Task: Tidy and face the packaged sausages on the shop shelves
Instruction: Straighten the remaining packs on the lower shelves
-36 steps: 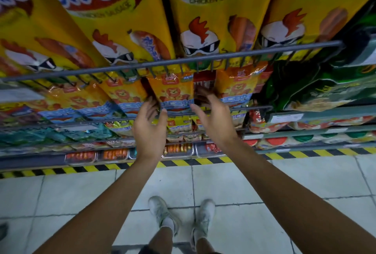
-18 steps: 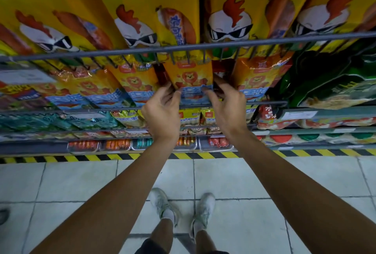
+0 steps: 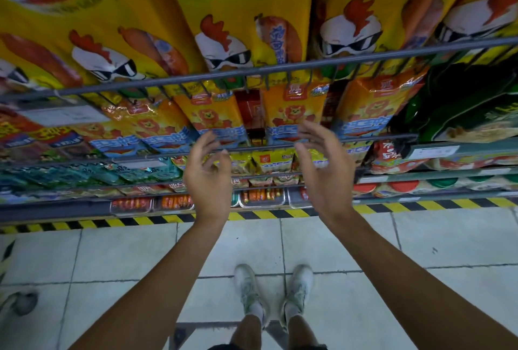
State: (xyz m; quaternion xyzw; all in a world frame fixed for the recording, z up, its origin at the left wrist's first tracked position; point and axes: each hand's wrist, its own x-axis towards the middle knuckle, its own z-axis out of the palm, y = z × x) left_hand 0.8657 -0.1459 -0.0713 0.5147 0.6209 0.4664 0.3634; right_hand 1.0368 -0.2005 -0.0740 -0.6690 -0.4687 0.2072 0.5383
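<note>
Head view, looking down a shop shelf front. Left hand (image 3: pixel 207 178) and right hand (image 3: pixel 325 170) are raised side by side, fingers loosely curved, grasping nothing, both held in front of the wire rail (image 3: pixel 280 148). Orange lion-print sausage packs (image 3: pixel 294 114) hang at 12 o'clock of the hands, with a dark gap between two of them. Large yellow chicken sausage bags (image 3: pixel 238 13) fill the tier above. White shoes (image 3: pixel 274 291) stand at 6 o'clock on the tiled floor (image 3: pixel 112 260).
</note>
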